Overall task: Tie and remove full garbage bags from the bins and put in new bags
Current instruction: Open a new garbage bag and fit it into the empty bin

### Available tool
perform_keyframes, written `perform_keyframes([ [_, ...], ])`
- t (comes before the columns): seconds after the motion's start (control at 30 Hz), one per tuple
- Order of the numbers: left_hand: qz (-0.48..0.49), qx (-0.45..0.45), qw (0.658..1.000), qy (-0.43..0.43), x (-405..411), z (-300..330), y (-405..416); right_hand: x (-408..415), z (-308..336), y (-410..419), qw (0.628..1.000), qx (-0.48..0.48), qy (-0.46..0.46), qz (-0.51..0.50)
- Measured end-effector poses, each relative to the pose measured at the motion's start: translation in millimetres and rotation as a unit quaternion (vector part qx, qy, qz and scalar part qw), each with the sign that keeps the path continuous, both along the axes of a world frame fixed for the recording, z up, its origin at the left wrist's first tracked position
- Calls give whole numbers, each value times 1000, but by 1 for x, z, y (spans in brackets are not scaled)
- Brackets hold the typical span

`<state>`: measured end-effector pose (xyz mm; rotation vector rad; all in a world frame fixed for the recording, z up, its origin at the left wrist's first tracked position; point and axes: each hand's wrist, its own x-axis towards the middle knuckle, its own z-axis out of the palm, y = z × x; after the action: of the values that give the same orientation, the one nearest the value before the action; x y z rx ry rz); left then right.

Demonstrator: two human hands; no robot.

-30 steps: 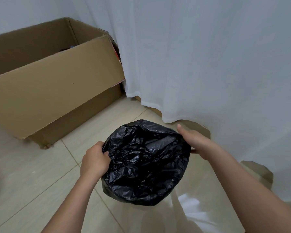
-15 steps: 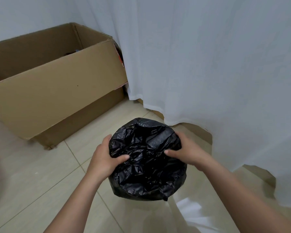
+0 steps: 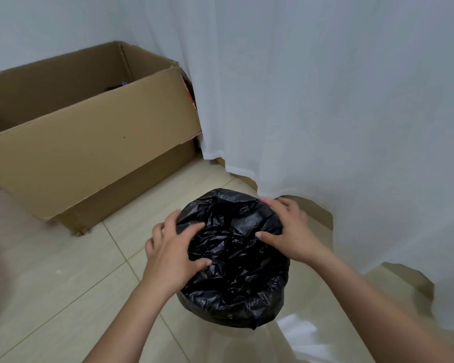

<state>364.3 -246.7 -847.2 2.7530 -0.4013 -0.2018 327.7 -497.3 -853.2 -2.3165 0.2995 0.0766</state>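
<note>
pale beige floor tiles [image 3: 63, 271] with thin grout lines filling the lower part of the view, reflecting light near the bottom right. white sheer curtain [image 3: 325, 100] hanging across the upper right, hem ending just above the floor and lying close behind the bin. large open cardboard box [image 3: 89, 153] standing on the tiles at upper left, one flap folded outward toward the viewer, contents inside too dark and small to identify, right end lying beside the curtain edge. black garbage bag [image 3: 233, 258] sitting on the floor at lower centre, crumpled and glossy, draped over the mouth of a round bin and hanging down its sides; bin body hidden entirely under the plastic, so colour and material not discernible. bag film sagging inward at the middle, forming wrinkled folds. left hand [image 3: 168, 252] resting on the left rim of the bag, fingers spread and fairly straight, fingertips and thumb pressing on the plastic, not clenching any of it. right hand [image 3: 286, 231] lying on the right and far rim, fingers likewise extended and splayed, thumb pointing inward across the film, pressing rather than pinching. both bare forearms entering from the bottom edge and converging on the bag. both palms touching the plastic, well apart from each other, with the sagging centre of the bag lying between them.
</note>
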Motion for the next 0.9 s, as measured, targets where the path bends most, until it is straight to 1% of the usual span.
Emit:
perform_keyframes([
  [0.03, -25, 15, 1000, 0, -2, -2, -3, 0, -2, 5, 999, -15, -16, 32],
  [0.07, -45, 39, 998, 14, -3, -6, -5, 1, -5, 9, 998, -32, -12, 60],
  [0.13, -69, 127, 989, 40, -5, -14, -4, -1, -13, 12, 991, -96, 24, 94],
  [0.2, -63, 197, 977, 50, -4, -17, 0, 0, -18, 8, 976, -177, 74, 106],
  [0.27, -47, 192, 978, 61, -1, -15, 5, 0, -17, 1, 966, -206, 115, 106],
  [0.33, -37, 139, 988, 62, 0, -10, 7, -1, -13, -4, 972, -176, 125, 98],
  [0.4, -2, 59, 996, 63, 2, -2, 8, -1, -6, -7, 985, -119, 94, 88],
  [0.47, 70, -3, 995, 75, 1, 5, 10, 0, -1, -8, 995, -56, 52, 69],
  [0.5, 111, -28, 988, 102, 1, 7, 12, 1, 0, -10, 997, -27, 44, 58],
  [0.53, 150, -71, 975, 150, 1, 7, 13, 1, 1, -11, 997, 5, 52, 48],
  [0.57, 182, -136, 950, 213, 0, 7, 12, 2, 1, -12, 995, 42, 76, 41],
  [0.6, 202, -202, 919, 272, -2, 7, 11, 2, 0, -14, 991, 78, 104, 35],
  [0.63, 209, -247, 898, 297, -1, 6, 10, 2, -2, -14, 987, 100, 122, 32],
  [0.67, 213, -269, 894, 287, 2, 4, 10, 4, -3, -15, 986, 107, 126, 25],
  [0.73, 232, -319, 890, 228, 12, 1, 9, 7, -5, -15, 987, 119, 109, -6],
  [0.77, 256, -354, 876, 205, 18, 1, 8, 9, -6, -15, 987, 129, 97, -27],
  [0.8, 279, -396, 854, 192, 22, 0, 7, 11, -8, -15, 985, 139, 85, -49],
  [0.87, 296, -459, 813, 205, 24, -2, 1, 15, -9, -14, 984, 143, 68, -81],
  [0.9, 290, -466, 805, 227, 22, -4, -2, 17, -9, -12, 984, 140, 63, -92],
])
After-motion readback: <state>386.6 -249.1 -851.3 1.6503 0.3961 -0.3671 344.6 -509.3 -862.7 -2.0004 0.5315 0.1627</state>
